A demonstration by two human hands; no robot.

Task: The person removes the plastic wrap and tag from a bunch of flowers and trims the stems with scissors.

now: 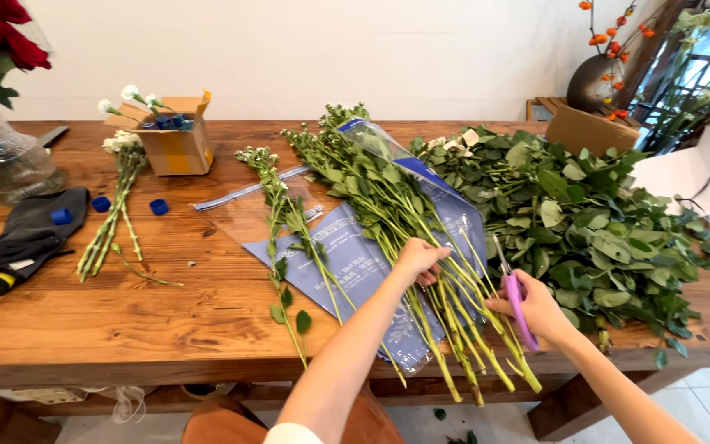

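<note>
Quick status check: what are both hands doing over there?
Left hand gripping the bundle of green flower stems on blue plastic wrap. Right hand holding purple scissors beside the stems. Leafy pile close on the right.

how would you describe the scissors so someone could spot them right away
Start at the long wooden table and go to its front right edge, where a bundle of green flower stems lies on a blue printed plastic sleeve. Just right of the cut ends, the right hand grips the scissors. Their bright purple handles stand alone among the greenery.
</note>
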